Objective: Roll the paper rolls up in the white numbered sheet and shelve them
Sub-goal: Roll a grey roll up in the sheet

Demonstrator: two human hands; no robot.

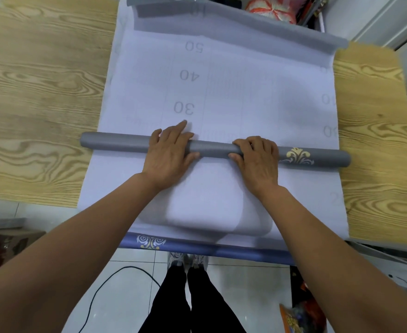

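A white sheet (233, 92) printed with the numbers 30, 40 and 50 lies spread across the wood-grain table (41, 92). A grey paper roll (116, 140) with a gold ornament near its right end lies crosswise on the sheet. My left hand (171, 152) lies over the roll's middle, fingers reaching past it onto the sheet and thumb under the roll's near side. My right hand (257, 157) grips the roll just right of centre, fingers curled over the top. The sheet's near edge (197, 248) curls over the table front, showing a blue patterned back.
The sheet's far end (245, 27) curls up grey at the table's back. A shelf frame with a red-and-white bundle (272, 8) stands behind. A black cable (106, 284) runs over the tiled floor by my feet. An orange packet (293, 318) lies at lower right.
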